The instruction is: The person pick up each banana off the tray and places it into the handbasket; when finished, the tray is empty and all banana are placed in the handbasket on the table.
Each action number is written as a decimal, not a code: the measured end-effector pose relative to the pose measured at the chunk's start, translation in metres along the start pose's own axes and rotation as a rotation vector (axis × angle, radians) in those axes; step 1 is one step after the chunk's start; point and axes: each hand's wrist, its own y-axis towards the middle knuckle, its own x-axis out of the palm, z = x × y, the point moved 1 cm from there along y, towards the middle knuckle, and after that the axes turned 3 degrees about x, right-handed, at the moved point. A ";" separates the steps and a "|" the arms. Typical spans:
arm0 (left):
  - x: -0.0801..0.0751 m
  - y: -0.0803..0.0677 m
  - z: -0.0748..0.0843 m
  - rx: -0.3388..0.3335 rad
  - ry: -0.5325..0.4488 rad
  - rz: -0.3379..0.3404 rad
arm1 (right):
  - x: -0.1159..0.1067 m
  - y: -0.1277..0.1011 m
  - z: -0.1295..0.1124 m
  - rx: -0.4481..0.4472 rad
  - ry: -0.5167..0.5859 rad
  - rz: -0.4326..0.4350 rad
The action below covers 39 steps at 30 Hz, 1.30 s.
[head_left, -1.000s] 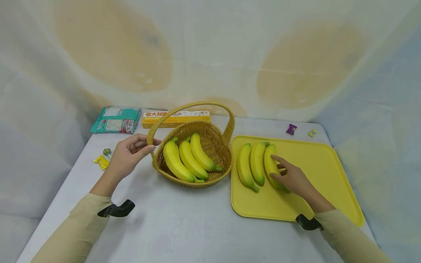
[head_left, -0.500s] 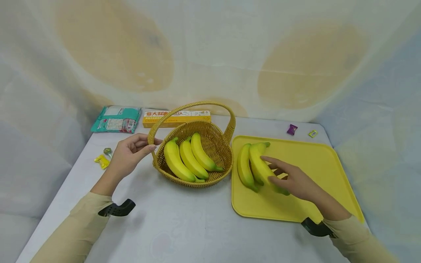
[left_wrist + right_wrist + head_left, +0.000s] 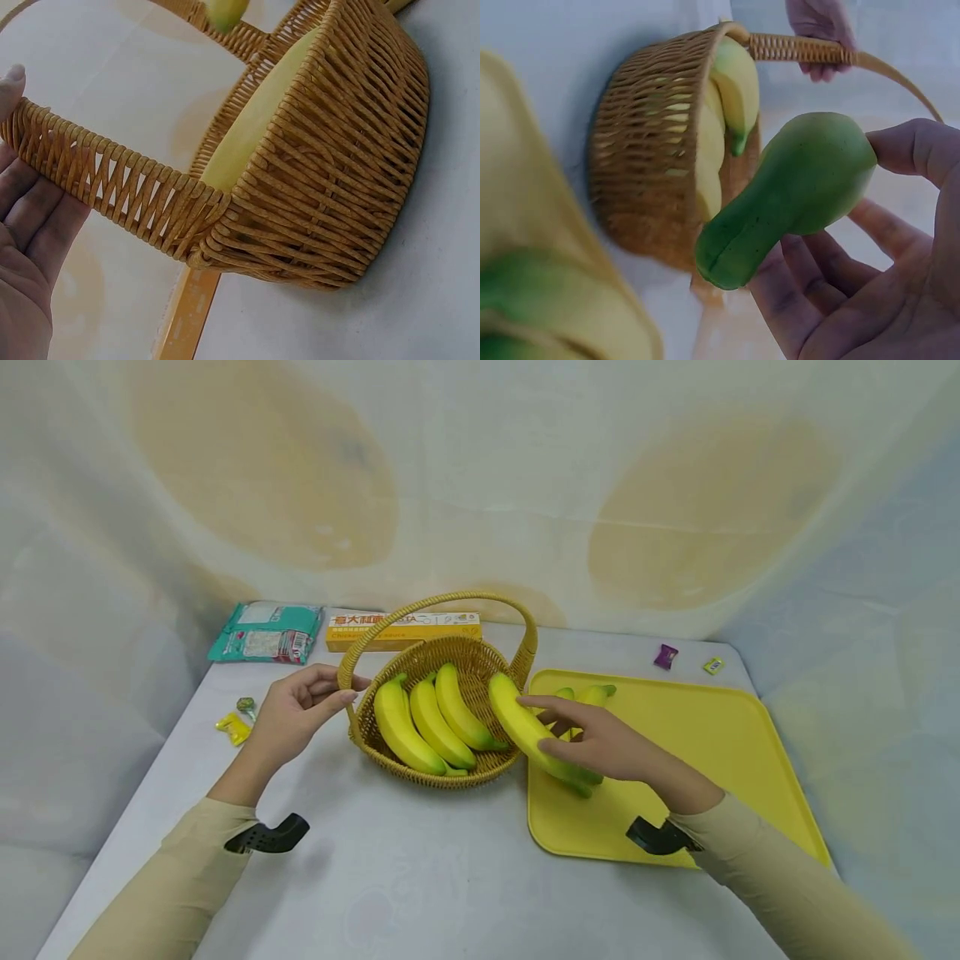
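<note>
Three curved yellow bananas with green ends (image 3: 437, 722) show side by side in a golden-brown woven basket (image 3: 476, 681), which stands on a white table (image 3: 420, 877). The left hand (image 3: 300, 706) pinches the left side of the basket's tall arched handle (image 3: 358, 647), its grip set between thumb and fingers. Another smooth yellow banana (image 3: 521, 727) with a green end is in the right hand (image 3: 600, 739), whose grip pinches it between thumb and fingers. In the head view this banana slants across the basket's right rim, partly in front of a flat yellow tray with rounded corners (image 3: 697, 760); whether it touches the rim cannot be told. Two more bananas (image 3: 600, 693) lie on the tray near its left edge, partly hidden by the right hand and the held banana.

The right wrist view adds the held banana's thick green end close up, and slits of yellow fruit through the basket's weave. The left wrist view adds the basket's outer wall, with a pale yellow banana side inside the rim. Behind the basket lies a yellow-and-white carton (image 3: 442, 631), with a teal-and-white packet (image 3: 266, 632) to its left.
</note>
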 end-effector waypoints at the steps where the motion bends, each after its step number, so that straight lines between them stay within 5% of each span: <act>1: 0.000 0.000 0.000 0.000 0.001 0.000 | 0.001 0.008 -0.004 -0.009 -0.009 -0.010; 13: 0.000 -0.001 -0.002 0.005 -0.022 -0.005 | 0.016 0.100 -0.017 0.110 0.057 -0.149; 18: 0.000 -0.001 -0.002 0.004 -0.030 -0.007 | 0.028 0.124 -0.020 0.133 -0.003 -0.192; 25: 0.001 -0.001 0.000 -0.011 -0.024 -0.009 | 0.041 0.145 -0.032 0.169 -0.114 -0.236; 39: -0.001 0.000 0.001 0.007 -0.026 -0.012 | 0.057 0.156 -0.043 0.155 -0.142 -0.331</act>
